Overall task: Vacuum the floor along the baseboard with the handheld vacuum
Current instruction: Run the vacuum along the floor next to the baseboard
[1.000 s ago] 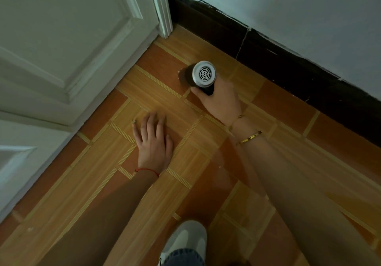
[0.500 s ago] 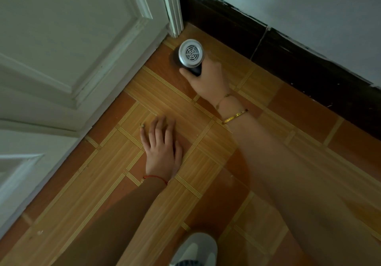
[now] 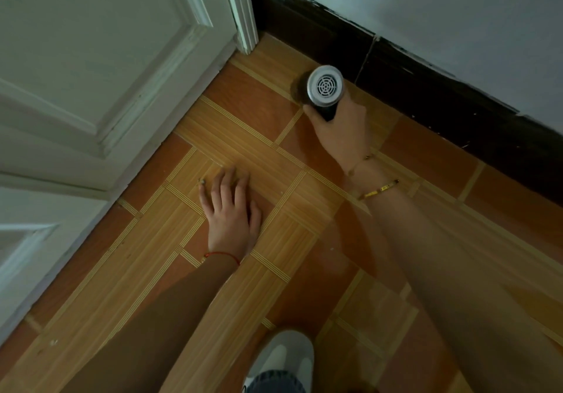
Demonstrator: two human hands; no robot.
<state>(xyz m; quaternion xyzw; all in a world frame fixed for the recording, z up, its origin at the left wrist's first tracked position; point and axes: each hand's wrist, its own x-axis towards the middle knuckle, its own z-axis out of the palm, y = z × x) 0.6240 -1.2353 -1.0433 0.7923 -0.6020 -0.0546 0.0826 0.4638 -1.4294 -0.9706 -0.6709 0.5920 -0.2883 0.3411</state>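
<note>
The right hand (image 3: 341, 133) is gripping the handheld vacuum (image 3: 324, 88), now drawing back from the door corner along the baseboard (image 3: 426, 100); the left hand (image 3: 231, 219) is bracing, spread flat on the floor (image 3: 243, 127).

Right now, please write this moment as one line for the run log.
right hand: grips handheld vacuum beside baseboard | left hand: flat on floor | door: left of vacuum

The floor (image 3: 231, 136) is orange-brown tile crossed by lighter tan striped bands. The baseboard (image 3: 426, 94) is black under a pale grey wall (image 3: 441, 11). The door (image 3: 91, 57) is white. The vacuum (image 3: 324, 86) has a silver grille end and a black body. A shoe (image 3: 283, 359) is white and grey.
</note>
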